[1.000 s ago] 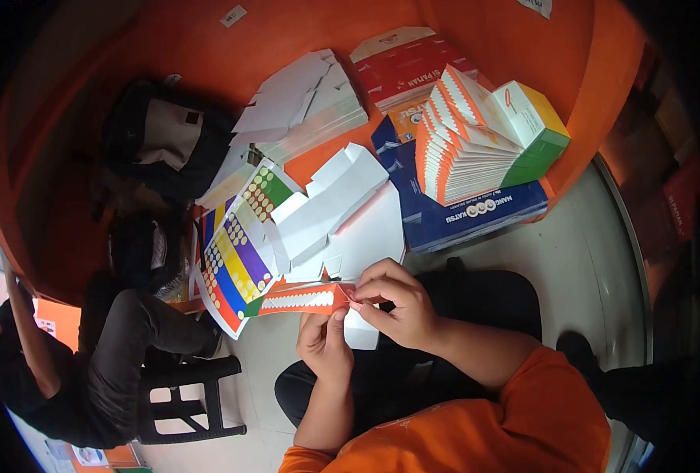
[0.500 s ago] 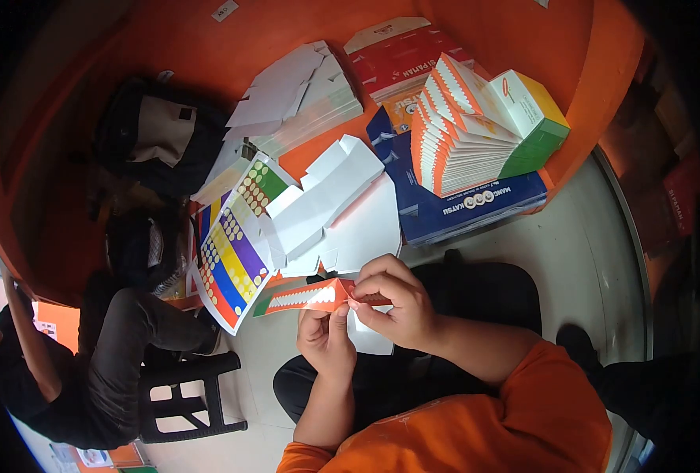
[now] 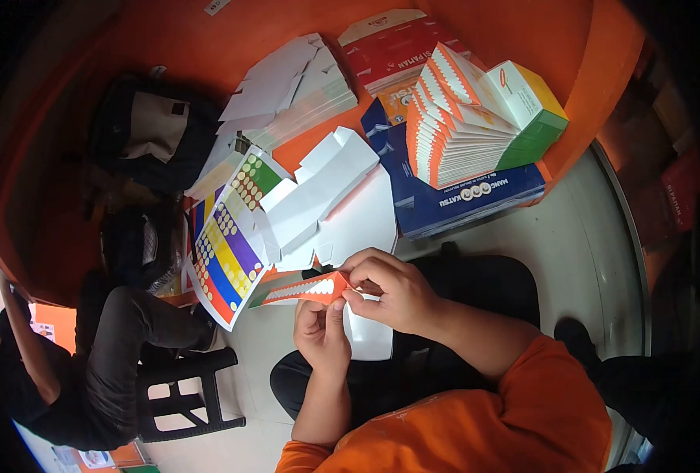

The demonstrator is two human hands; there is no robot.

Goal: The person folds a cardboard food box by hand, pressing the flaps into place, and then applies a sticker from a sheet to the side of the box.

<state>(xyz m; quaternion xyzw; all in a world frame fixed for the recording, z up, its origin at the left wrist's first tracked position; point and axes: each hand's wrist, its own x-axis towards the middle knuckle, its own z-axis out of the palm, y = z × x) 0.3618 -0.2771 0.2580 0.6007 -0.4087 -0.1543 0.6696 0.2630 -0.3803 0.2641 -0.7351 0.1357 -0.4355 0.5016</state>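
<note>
Just above my lap, both hands hold an orange paper food sleeve [image 3: 301,289] with a white tooth-like pattern and a green far end. My left hand [image 3: 322,337] pinches its near end from below, thumb up. At the same end, the fingers of my right hand [image 3: 391,288] are closed on the sleeve's edge from the right and above. A white card piece [image 3: 370,333] shows below my hands. Just beyond them lie flat, partly folded white cartons [image 3: 330,197].
Nested folded orange sleeves [image 3: 452,134] stand by a green-and-yellow box [image 3: 535,110] on blue flat cartons [image 3: 468,197]. Further back are white carton stacks [image 3: 287,91] and red cartons [image 3: 393,55]. A colourful printed sheet [image 3: 228,236], a dark bag [image 3: 149,130] and a seated person [image 3: 129,347] are left.
The near end of the sleeve has turned slightly, its side now showing more open and folded. Both hands stay on it with small finger shifts. The view has tilted slightly.
</note>
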